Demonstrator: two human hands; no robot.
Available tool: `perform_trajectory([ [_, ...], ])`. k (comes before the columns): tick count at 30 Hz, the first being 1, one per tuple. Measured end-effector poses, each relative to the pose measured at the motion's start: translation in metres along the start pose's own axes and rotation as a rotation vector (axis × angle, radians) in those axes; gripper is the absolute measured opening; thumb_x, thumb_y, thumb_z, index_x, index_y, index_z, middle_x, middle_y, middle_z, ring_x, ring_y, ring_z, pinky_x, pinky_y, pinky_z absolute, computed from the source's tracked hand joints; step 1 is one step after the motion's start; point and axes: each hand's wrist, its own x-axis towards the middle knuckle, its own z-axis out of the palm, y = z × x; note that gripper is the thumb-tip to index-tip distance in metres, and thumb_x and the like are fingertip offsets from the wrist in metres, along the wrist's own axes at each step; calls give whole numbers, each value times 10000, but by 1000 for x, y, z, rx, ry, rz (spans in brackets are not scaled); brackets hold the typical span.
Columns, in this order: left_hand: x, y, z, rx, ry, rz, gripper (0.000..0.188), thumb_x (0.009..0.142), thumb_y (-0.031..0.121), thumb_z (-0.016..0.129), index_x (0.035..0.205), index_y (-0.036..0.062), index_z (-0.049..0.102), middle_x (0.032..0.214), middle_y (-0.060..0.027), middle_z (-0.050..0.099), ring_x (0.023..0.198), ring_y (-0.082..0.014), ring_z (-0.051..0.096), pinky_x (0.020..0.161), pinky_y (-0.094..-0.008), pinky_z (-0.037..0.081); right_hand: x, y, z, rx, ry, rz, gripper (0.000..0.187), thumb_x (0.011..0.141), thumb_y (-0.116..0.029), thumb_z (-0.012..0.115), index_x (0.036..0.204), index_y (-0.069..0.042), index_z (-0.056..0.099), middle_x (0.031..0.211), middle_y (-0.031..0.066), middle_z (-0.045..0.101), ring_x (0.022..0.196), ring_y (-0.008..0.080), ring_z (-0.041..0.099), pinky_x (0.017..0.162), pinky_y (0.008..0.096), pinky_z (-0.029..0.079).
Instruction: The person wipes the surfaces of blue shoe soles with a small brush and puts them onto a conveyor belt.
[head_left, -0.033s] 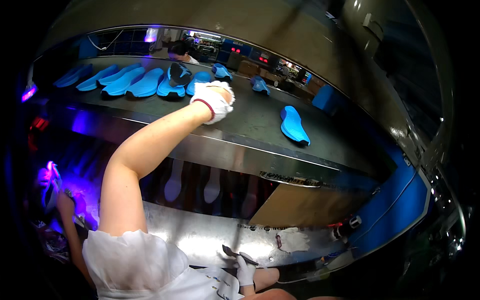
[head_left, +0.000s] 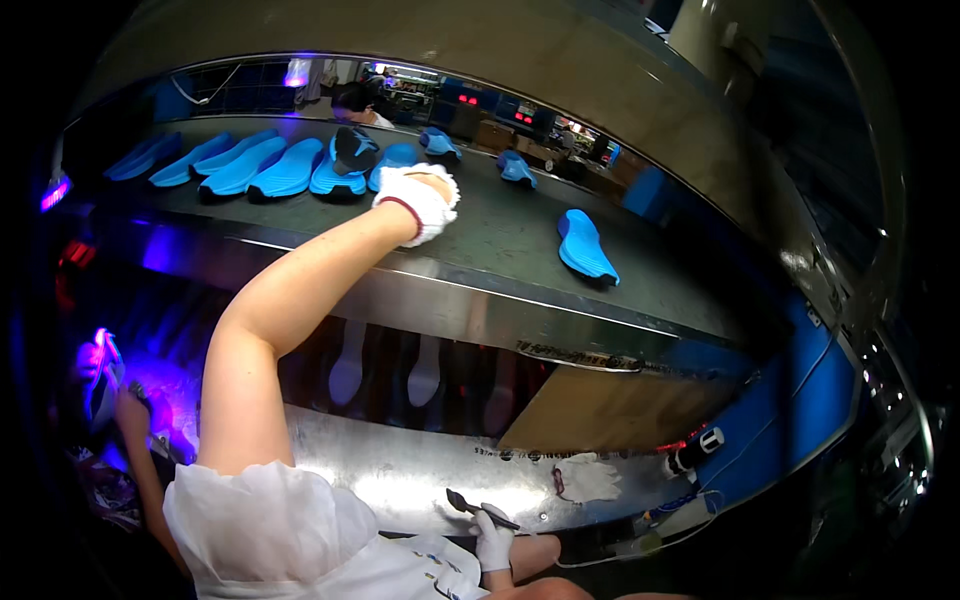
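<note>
My left hand (head_left: 420, 203), in a white glove with a dark red cuff edge, reaches over the dark conveyor belt (head_left: 490, 235). It is beside a blue shoe sole (head_left: 392, 166); its fingers are turned away, so whether they grip anything is hidden. A line of several blue soles (head_left: 287, 172) runs to the left, one with a dark piece (head_left: 354, 152) on top. Two smaller-looking soles lie farther back, and a single sole (head_left: 587, 247) rests to the right. Down by my lap, my gloved right hand (head_left: 492, 543) is closed round a dark-handled brush (head_left: 459, 501).
A metal rail (head_left: 470, 290) edges the belt, under a low hood. Below are pale sole shapes (head_left: 345, 375), a cardboard sheet (head_left: 570, 405) and a metal shelf (head_left: 400, 470) with a loose white glove (head_left: 588, 478). At left, another person's hand (head_left: 132, 410) works under purple light.
My left hand is very slightly farther left over the belt. My right hand and the brush look almost unchanged, and the soles keep their arrangement.
</note>
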Motion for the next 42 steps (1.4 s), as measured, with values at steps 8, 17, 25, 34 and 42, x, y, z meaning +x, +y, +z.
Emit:
perform_trajectory([
  [8, -5, 61, 0, -134, 62, 309, 348, 812, 283, 540, 1030, 34, 648, 1089, -170, 630, 1020, -356, 611, 835, -619, 450, -5, 2, 5, -23, -18, 55, 311, 824, -65, 668, 1110, 32, 593, 951, 114, 635, 712, 131, 606, 592, 229, 500],
  [17, 31, 194, 12, -275, 262, 544, 323, 799, 211, 630, 1085, 66, 664, 1149, -127, 643, 1083, -309, 609, 904, -519, 445, -5, 9, 3, 84, -5, 54, 309, 835, -22, 645, 1127, 43, 568, 829, 99, 631, 670, 130, 594, 578, 217, 484],
  [25, 67, 224, 26, -190, 49, 419, 299, 815, 280, 673, 1092, 170, 680, 1151, -71, 650, 1115, -277, 590, 887, -514, 453, -7, 11, 0, 46, 9, 45, 312, 819, -62, 673, 1108, 29, 598, 951, 100, 638, 719, 132, 606, 589, 221, 494],
  [34, 56, 200, 30, -321, 82, 464, 437, 858, 353, 576, 1230, 123, 570, 1313, -115, 524, 1235, -345, 464, 973, -614, 325, -13, 5, 6, 68, 24, 35, 294, 840, -15, 620, 1123, 31, 557, 862, 112, 620, 622, 130, 559, 558, 229, 474],
  [42, 16, 134, -11, -209, 192, 244, 472, 876, 429, 497, 1209, 105, 579, 1331, -157, 484, 1271, -387, 399, 996, -621, 320, -9, 8, -1, 25, 45, 16, 283, 835, -44, 643, 1101, 22, 573, 879, 85, 610, 667, 121, 571, 559, 219, 477],
])
